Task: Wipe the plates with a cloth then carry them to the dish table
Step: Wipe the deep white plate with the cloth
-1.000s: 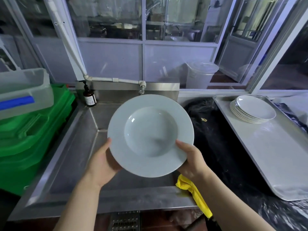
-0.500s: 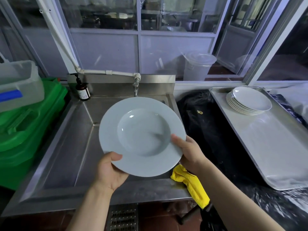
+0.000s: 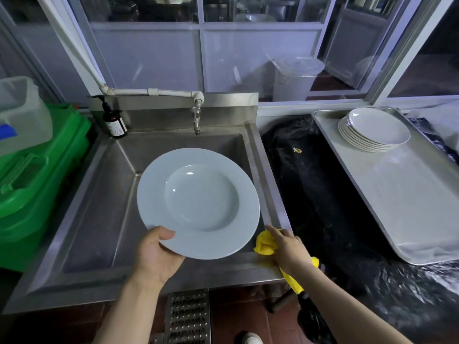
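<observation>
A pale, glossy deep plate [image 3: 198, 203] with a wide flat rim was held above the steel sink [image 3: 104, 194], gripped at its near edge by the left hand [image 3: 156, 254], thumb on top. The right hand [image 3: 288, 249] was laid on a yellow cloth [image 3: 264, 245] at the sink's near right corner; whether it was grasped could not be told. The label on the brown bottle [image 3: 113, 120] at the sink's far left corner was unreadable.

- yellow cloth [image 3: 265, 244] mostly under right hand [image 3: 289, 252], its tail off the sink [image 3: 82, 219] edge
- left hand [image 3: 156, 256] fingers behind plate [image 3: 198, 202]
- bottle [image 3: 113, 121] label unreadable
- green crate [image 3: 37, 184] cut off left
- black plastic [image 3: 409, 289] blurred, maybe a bag
</observation>
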The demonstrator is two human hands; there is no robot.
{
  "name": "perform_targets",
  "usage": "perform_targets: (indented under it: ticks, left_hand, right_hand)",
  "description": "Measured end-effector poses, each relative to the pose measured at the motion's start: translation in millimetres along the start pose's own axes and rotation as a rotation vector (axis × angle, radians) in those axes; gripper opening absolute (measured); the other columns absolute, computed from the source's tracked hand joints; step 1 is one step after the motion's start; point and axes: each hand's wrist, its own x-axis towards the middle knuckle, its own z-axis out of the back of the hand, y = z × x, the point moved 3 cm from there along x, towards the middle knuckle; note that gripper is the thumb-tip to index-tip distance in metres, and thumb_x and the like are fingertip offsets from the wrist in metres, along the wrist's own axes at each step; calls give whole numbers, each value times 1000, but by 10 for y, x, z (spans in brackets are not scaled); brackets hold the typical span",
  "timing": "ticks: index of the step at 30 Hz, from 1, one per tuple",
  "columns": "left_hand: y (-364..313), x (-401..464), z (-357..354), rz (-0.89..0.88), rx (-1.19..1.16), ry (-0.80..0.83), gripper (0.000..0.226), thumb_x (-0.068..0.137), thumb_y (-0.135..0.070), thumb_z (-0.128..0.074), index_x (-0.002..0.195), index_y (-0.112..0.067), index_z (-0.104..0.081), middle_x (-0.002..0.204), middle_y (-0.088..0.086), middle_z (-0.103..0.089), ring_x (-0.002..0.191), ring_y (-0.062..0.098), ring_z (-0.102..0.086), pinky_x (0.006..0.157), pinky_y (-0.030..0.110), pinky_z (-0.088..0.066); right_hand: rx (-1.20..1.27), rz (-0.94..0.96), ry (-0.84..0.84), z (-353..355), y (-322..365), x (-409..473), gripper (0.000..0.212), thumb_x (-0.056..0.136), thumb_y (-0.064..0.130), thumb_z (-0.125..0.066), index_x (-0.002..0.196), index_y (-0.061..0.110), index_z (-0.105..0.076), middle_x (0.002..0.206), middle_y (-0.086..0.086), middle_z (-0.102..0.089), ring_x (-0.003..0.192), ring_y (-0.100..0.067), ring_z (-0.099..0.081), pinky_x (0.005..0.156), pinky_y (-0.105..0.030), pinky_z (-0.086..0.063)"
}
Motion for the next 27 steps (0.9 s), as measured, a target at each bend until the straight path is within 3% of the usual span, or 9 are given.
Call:
perform_targets:
  ticks: [5, 9, 12, 17, 20, 23, 26, 27]
  left_hand:
    - [40, 9, 49, 20, 59, 26, 57, 59, 1, -40, 86, -32, -78, 91, -4, -75, 85, 19, -73, 71, 38, -60]
    - [65, 18, 23, 29, 126, 54, 58, 58, 3, -41, 87, -32, -78, 91, -4, -75, 86, 18, -73, 74, 36, -59]
    - [88, 19, 0, 43, 160, 47, 56, 59, 3, -42, 82, -32, -79, 87, -5, -75, 84, 16, -73, 74, 37, -58]
    - [106, -3, -54, 20, 224, 28, 65, 77, 15, -31, 78, -28, -79, 83, -2, -75, 81, 18, -72, 86, 42, -47]
    - [130, 3, -27, 5, 333, -32, 46, 79, 14, -40, 71, -13, -77, 82, 7, -71, 101, 36, -63, 92, 48, -45]
    - [222, 10, 28, 62, 329, -78, 54, 84, 14, -34, 66, -13, -77, 84, 7, -72, 97, 32, -67, 86, 44, -48]
    - [223, -34, -32, 114, 387, -143, 33, 74, 4, -55, 53, -18, -68, 95, 15, -60, 104, 44, -59, 92, 51, -47]
    - [230, -50, -66, 116, 400, -120, 28, 68, 4, -56, 56, -17, -71, 93, 14, -64, 101, 41, -63, 86, 47, -52]
  right_hand:
    - [337, 30, -365, 382, 57, -46, 59, 80, 12, -62, 133, 25, -40, 117, -6, -56, 97, -29, -57, 68, -30, -38]
    - [406, 194, -642, 840, 365, -110, 42, 84, 5, -65, 123, 20, -58, 127, -10, -54, 109, -30, -55, 80, -27, -40]
    - [291, 400, -740, 1067, 690, -213, 40, 78, -1, -70, 114, 17, -68, 123, -15, -58, 98, -38, -55, 83, -32, -42]
    - [-50, 712, -562, 1056, 1050, -376, 31, 75, 3, -68, 102, 18, -74, 110, -16, -64, 82, -39, -58, 65, -42, -54]
    - [-58, 792, -450, 1002, 1156, -482, 34, 76, 3, -65, 107, 16, -72, 113, -15, -64, 85, -39, -57, 65, -45, -54]
    - [-1, 902, -455, 1004, 1398, -577, 30, 81, 7, -60, 107, 16, -72, 114, -13, -65, 84, -37, -57, 66, -41, -54]
    - [-1, 910, -498, 1111, 1641, -505, 22, 87, 13, -60, 104, 16, -73, 112, -11, -65, 87, -37, -57, 64, -42, -53]
    - [-27, 892, -499, 1166, 1689, -443, 21, 88, 13, -59, 105, 15, -72, 114, -12, -64, 91, -37, -55, 64, -43, -52]
